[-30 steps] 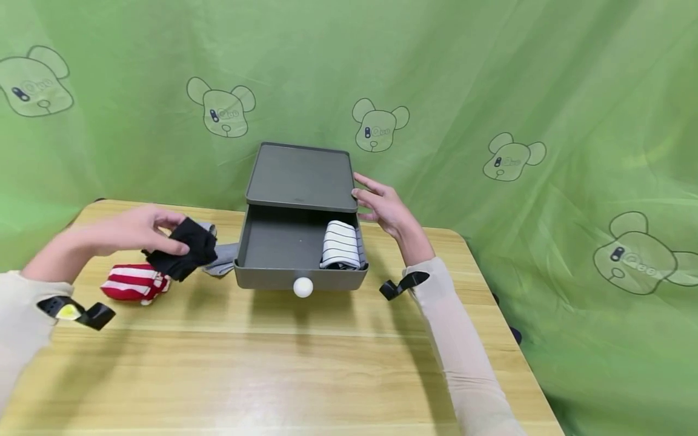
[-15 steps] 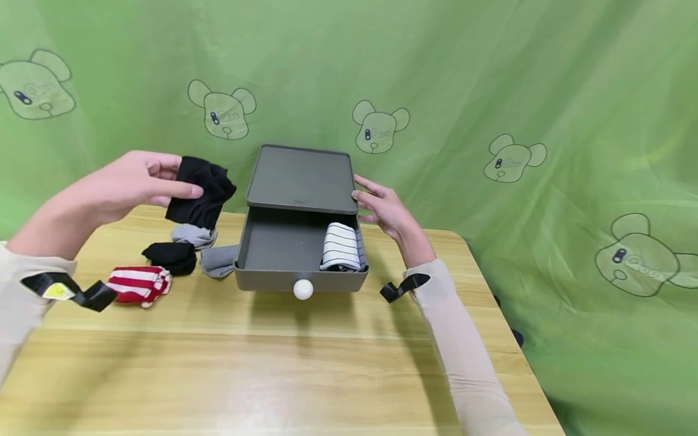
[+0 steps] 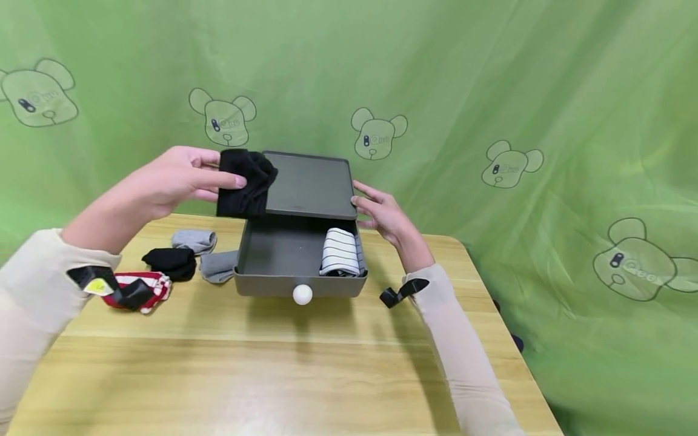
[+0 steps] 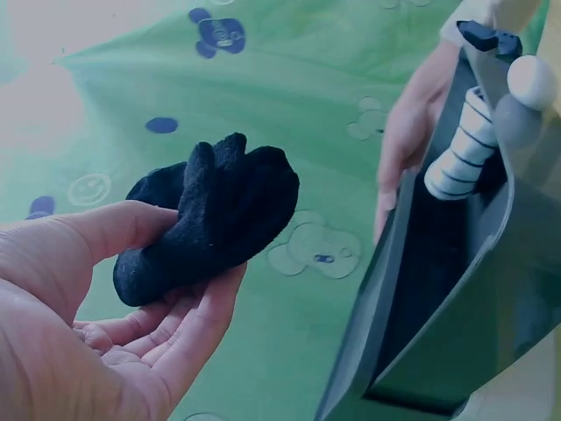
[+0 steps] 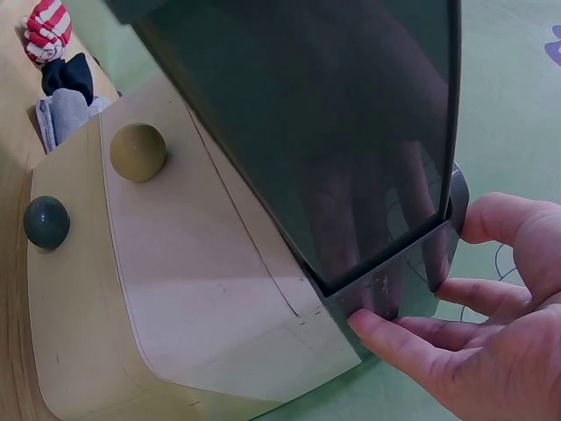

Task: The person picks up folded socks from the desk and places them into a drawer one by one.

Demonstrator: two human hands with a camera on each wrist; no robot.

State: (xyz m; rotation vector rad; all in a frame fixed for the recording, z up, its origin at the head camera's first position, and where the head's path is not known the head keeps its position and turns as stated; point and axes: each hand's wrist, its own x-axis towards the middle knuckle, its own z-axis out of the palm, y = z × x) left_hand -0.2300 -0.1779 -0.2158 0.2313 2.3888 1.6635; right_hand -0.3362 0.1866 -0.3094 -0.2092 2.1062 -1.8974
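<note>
My left hand (image 3: 174, 178) pinches a folded black sock (image 3: 248, 184) between thumb and fingers, raised in front of the left side of a dark grey drawer cabinet (image 3: 311, 184). In the left wrist view, the bundled sock (image 4: 210, 224) lies across the fingers with the thumb on top. Below the cabinet's top, a grey drawer (image 3: 272, 286) with a white knob (image 3: 302, 295) is pulled out. A rolled white sock with dark stripes (image 3: 339, 251) lies at its right side. My right hand (image 3: 384, 215) touches the cabinet's right side, fingertips spread along its edge (image 5: 394, 281).
Left of the drawer, on the wooden table (image 3: 305, 375), lie a light grey sock bundle (image 3: 195, 240), a darker grey one (image 3: 218, 266), a black one (image 3: 171, 261) and a red-and-white striped one (image 3: 158, 290). A green curtain (image 3: 436, 72) hangs behind.
My left hand has lifted the black sock from over the bundles and carried it right, to the cabinet's front left. The right hand stays at the cabinet's side.
</note>
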